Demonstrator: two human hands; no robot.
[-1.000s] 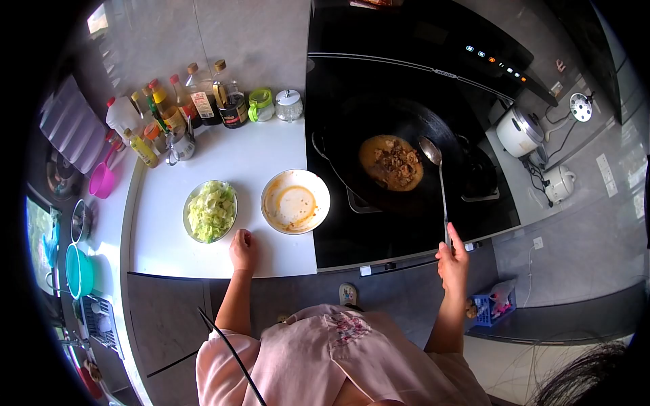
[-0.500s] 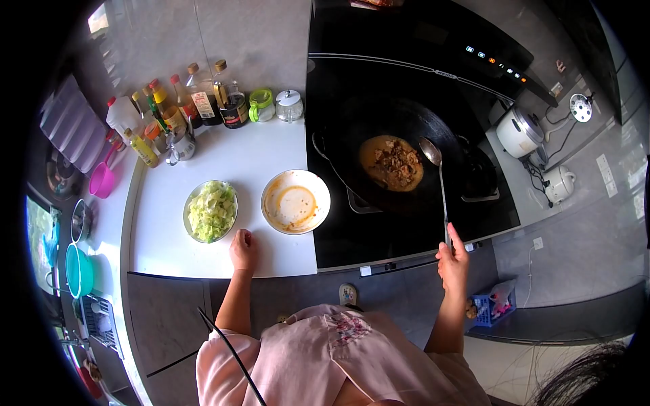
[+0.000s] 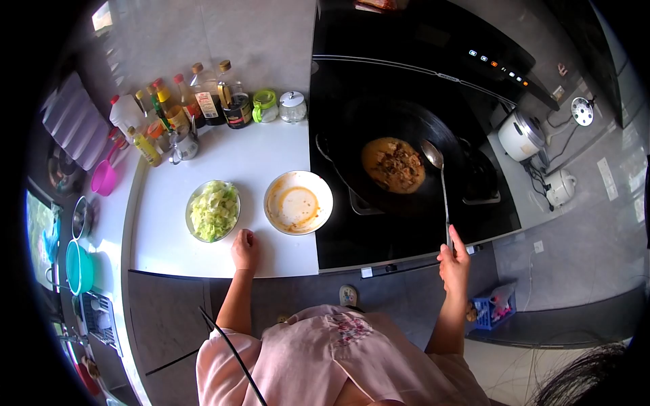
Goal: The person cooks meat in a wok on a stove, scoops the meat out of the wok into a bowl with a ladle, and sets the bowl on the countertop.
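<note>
My right hand [image 3: 454, 265] grips the handle of a long metal ladle [image 3: 444, 196], its bowl resting inside the right part of a black wok [image 3: 433, 125]. Brown food in sauce [image 3: 394, 166] lies at the wok's bottom. My left hand [image 3: 244, 250] is curled closed on the white counter [image 3: 162, 250] near its front edge; whether it holds anything is hidden. Just above it stands a bowl of chopped pale green vegetables [image 3: 214, 211]. Between that bowl and the stove is a white bowl [image 3: 298, 203] with orange sauce stains inside.
Bottles [image 3: 207, 95], a green-lidded jar [image 3: 265, 107] and a glass jar [image 3: 292, 107] line the back wall. A rice cooker [image 3: 521, 134] stands right of the stove [image 3: 359, 250]. At far left are a pink ladle [image 3: 103, 178] and teal basin [image 3: 80, 267].
The camera view has shifted slightly, moving the counter items a little to the right in the picture. Both hands and the metal ladle keep nearly the same places.
</note>
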